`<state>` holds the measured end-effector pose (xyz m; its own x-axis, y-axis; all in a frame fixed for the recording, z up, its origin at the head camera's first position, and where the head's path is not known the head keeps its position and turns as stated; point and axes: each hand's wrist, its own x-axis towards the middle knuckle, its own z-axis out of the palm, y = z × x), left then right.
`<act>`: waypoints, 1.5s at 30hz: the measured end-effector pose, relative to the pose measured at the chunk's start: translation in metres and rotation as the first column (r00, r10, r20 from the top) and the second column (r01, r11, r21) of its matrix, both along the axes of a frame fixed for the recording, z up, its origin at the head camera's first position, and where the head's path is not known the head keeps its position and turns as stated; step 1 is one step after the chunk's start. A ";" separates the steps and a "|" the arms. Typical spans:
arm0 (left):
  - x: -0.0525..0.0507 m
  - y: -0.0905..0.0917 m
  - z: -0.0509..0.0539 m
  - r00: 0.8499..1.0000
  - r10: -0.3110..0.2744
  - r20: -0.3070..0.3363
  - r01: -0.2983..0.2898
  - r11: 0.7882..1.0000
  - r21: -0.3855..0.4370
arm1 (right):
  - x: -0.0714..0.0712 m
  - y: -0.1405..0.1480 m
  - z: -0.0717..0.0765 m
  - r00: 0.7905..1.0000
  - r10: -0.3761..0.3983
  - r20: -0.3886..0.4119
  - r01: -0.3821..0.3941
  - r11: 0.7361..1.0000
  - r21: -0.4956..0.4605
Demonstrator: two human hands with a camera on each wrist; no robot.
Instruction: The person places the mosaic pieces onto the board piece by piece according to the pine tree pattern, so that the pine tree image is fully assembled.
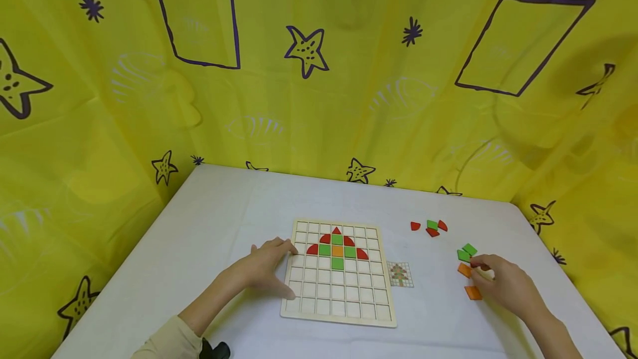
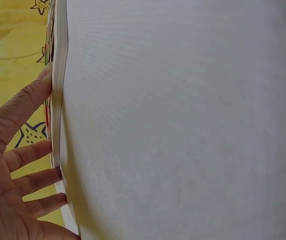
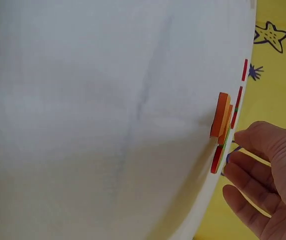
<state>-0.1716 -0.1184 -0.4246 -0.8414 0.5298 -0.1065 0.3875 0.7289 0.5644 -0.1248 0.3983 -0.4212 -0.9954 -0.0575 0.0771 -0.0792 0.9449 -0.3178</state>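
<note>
Board (image 1: pixel 351 293) flat on table (image 1: pixel 239 198): lower cells bare, upper cells fitted with coloured tiles (image 1: pixel 337 250). Well right of board: orange tiles (image 1: pixel 473 292), right hand (image 1: pixel 505 281) close by, fingers loosely bent, no gripped tile visible. Just right of board: pattern card (image 1: pixel 400 274). Left edge of board: left hand (image 1: pixel 271 267), fingers spread. Right of board, farther: green tiles (image 1: pixel 463 256), then red tiles (image 1: pixel 415 226). Step in hand, as judged: tile pick-up. Next move likely calls for fine pinch on thin tile edge.

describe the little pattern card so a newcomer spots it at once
On the white table lies a pale wooden grid board. Beside its right edge is the small pattern card, printed with a multicoloured tree-like figure, unlike the single-coloured tiles farther right.
</note>
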 end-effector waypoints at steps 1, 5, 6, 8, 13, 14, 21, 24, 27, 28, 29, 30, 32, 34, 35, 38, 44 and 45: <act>0.000 0.000 0.000 1.000 0.001 0.001 -0.001 1.000 0.000 | -0.001 0.001 0.000 1.000 -0.008 0.005 0.008 1.000 0.002; 0.001 0.000 0.000 1.000 -0.002 0.008 0.002 1.000 0.005 | -0.006 0.007 -0.001 0.999 -0.035 0.019 0.035 0.999 0.012; 0.001 0.000 0.000 1.000 -0.002 0.008 0.002 1.000 0.007 | -0.008 0.007 -0.001 0.999 -0.040 0.018 0.040 0.999 0.015; 0.001 0.000 0.000 1.000 -0.005 0.007 0.005 1.000 0.009 | -0.010 0.008 -0.001 0.999 -0.046 0.018 0.045 0.999 0.016; 0.000 0.000 -0.001 1.000 -0.010 -0.001 0.010 1.000 0.008 | -0.016 0.008 -0.002 0.999 -0.047 0.021 0.047 0.999 0.013; 0.000 0.000 -0.001 1.000 -0.011 -0.002 0.011 1.000 0.007 | -0.017 0.008 -0.001 0.999 -0.047 0.021 0.047 0.999 0.013; -0.001 0.001 -0.001 1.000 -0.011 -0.013 0.011 1.000 0.003 | -0.019 0.008 -0.002 0.999 -0.035 0.024 0.035 0.999 -0.006; -0.001 0.001 -0.001 1.000 -0.008 -0.010 0.008 1.000 -0.002 | -0.019 0.010 -0.003 1.000 -0.008 0.015 0.008 1.000 -0.020; -0.001 0.001 -0.001 1.000 -0.006 -0.010 0.006 1.000 -0.004 | -0.020 0.012 -0.004 1.000 0.018 0.005 -0.018 0.999 -0.034; -0.001 0.001 0.000 1.000 -0.006 -0.010 0.006 1.000 -0.004 | -0.020 0.012 -0.004 1.000 0.022 0.003 -0.022 0.999 -0.036; -0.001 0.001 0.000 1.000 -0.006 -0.009 0.006 1.000 -0.004 | -0.020 0.012 -0.004 1.000 0.025 0.003 -0.025 0.999 -0.038; -0.001 0.001 0.000 1.000 -0.007 -0.008 0.007 1.000 -0.004 | -0.020 0.013 -0.004 1.000 0.025 0.006 -0.025 0.999 -0.040; -0.001 0.001 0.000 1.000 -0.007 -0.006 0.007 1.000 -0.003 | -0.021 0.013 -0.005 1.000 0.024 0.011 -0.023 0.999 -0.040; -0.002 0.001 0.000 1.000 -0.007 -0.004 0.007 1.000 -0.004 | -0.021 0.013 -0.005 1.000 0.021 0.014 -0.020 0.999 -0.038; -0.002 0.001 0.000 1.000 -0.006 -0.004 0.006 1.000 -0.004 | -0.022 0.013 -0.005 1.000 0.020 0.015 -0.019 0.999 -0.038; -0.001 0.001 0.000 1.000 -0.004 -0.003 0.004 1.000 -0.006 | -0.023 0.013 -0.005 1.000 0.024 0.013 -0.023 0.999 -0.033; -0.001 0.001 0.000 1.000 0.004 0.003 -0.004 1.000 -0.006 | -0.025 0.015 -0.008 0.999 0.049 0.016 -0.048 0.998 -0.027; -0.001 0.001 0.000 1.000 0.004 0.005 -0.004 1.000 -0.007 | -0.025 0.015 -0.008 0.999 0.051 0.017 -0.051 0.998 -0.028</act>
